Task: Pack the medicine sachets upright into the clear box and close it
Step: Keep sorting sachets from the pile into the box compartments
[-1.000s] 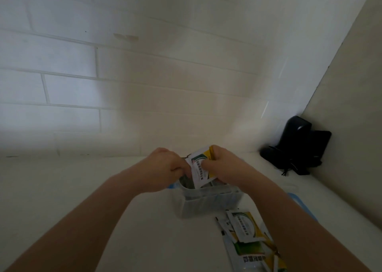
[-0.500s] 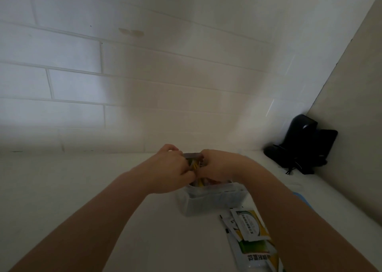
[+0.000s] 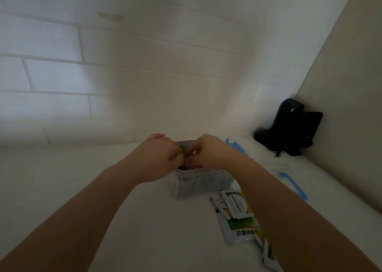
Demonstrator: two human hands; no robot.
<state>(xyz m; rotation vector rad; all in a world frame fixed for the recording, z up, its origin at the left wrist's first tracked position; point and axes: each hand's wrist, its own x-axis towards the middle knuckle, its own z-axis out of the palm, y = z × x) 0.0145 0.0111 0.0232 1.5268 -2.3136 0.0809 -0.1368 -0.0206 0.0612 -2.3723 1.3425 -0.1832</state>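
Note:
The clear box (image 3: 201, 184) stands open on the white counter in front of me. Both hands are over its top. My left hand (image 3: 159, 156) and my right hand (image 3: 208, 150) pinch sachets (image 3: 185, 149) that stand inside the box; only a green and white sliver shows between my fingers. Several more white, green and yellow sachets (image 3: 237, 211) lie flat in a loose pile on the counter, just right of the box and under my right forearm.
A clear lid with blue clips (image 3: 293, 186) lies on the counter to the right of the box. A black device (image 3: 289, 129) sits in the back right corner. A tiled wall rises behind, and a beige wall closes the right side.
The sachet that both hands held above the box has gone down into it. My hands have sunk to the rim and closed together over the sachets.

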